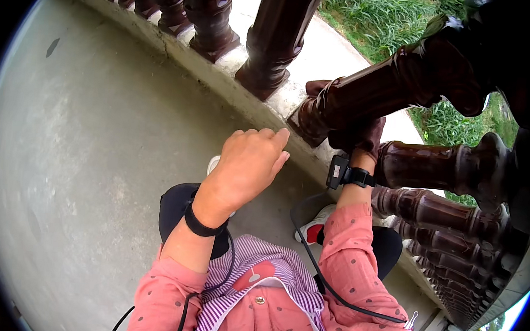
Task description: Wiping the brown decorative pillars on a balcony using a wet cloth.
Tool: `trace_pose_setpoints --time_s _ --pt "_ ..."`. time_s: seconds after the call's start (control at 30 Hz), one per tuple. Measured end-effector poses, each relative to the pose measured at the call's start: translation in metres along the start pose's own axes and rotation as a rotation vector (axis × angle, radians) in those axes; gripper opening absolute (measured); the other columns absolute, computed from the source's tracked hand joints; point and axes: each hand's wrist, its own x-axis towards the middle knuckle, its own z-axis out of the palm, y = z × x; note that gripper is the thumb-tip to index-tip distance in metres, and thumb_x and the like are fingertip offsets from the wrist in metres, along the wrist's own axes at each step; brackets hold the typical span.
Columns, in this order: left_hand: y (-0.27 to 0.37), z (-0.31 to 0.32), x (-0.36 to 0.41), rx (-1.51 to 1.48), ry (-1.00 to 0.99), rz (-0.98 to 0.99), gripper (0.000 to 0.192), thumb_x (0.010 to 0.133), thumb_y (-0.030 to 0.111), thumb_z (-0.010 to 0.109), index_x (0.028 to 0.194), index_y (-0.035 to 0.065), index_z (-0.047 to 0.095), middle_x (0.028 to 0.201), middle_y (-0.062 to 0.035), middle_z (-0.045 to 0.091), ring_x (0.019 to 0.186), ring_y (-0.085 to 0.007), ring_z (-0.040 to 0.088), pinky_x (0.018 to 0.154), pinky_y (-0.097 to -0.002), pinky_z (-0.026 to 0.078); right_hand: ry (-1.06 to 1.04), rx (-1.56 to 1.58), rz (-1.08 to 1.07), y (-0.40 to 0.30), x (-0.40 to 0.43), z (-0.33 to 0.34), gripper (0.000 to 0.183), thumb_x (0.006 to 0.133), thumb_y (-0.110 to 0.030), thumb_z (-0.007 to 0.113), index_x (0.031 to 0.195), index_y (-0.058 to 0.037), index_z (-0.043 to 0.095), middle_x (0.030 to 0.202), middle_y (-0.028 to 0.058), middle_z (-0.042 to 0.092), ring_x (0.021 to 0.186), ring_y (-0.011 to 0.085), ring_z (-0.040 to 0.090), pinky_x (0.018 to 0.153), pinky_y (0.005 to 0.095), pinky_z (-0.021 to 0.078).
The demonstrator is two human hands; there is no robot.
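My left hand [253,164] hangs over the concrete floor, back up, with curled fingers and nothing visible in it; its palm is hidden. A black band circles that wrist. My right hand [365,149] reaches behind the lower part of a glossy dark brown baluster [362,94]. Dark reddish-brown cloth [369,133] covers its fingers, so their grip cannot be seen. Another dark reddish piece, probably of the same cloth, shows on the baluster's other side. A black device is strapped to the right wrist.
More balusters [266,41] stand in a row on a low concrete curb [220,79], curving off both ways. Beyond them lie a pale ledge and green plants [386,17]. Black cables run from both wrists along my arms. My shoes [314,226] rest near the curb.
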Motion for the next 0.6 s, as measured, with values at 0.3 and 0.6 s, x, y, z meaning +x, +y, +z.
trace_pose_setpoints --time_s 0.3,0.6 --pt "0.015 0.018 0.012 -0.003 -0.026 0.035 0.032 0.085 0.016 0.061 0.113 0.0004 0.059 0.091 -0.0161 0.064 0.083 -0.0362 0.061 0.072 -0.0438 0.049 -0.183 -0.577 0.022 0.042 -0.057 0.044 0.028 0.076 -0.022 0.064 0.095 -0.0022 0.064 0.093 0.0145 0.066 0.088 0.0261 0.063 0.080 0.0328 0.0464" --pt "0.026 0.033 0.018 -0.019 -0.049 0.018 0.029 0.086 0.016 0.059 0.110 0.0009 0.059 0.090 -0.0172 0.064 0.084 -0.0374 0.061 0.071 -0.0451 0.049 -0.170 -0.688 -0.152 -0.010 -0.090 0.060 0.014 0.080 -0.019 0.058 0.082 -0.0080 0.066 0.081 0.0097 0.064 0.076 0.0212 0.061 0.065 0.0391 0.0435"
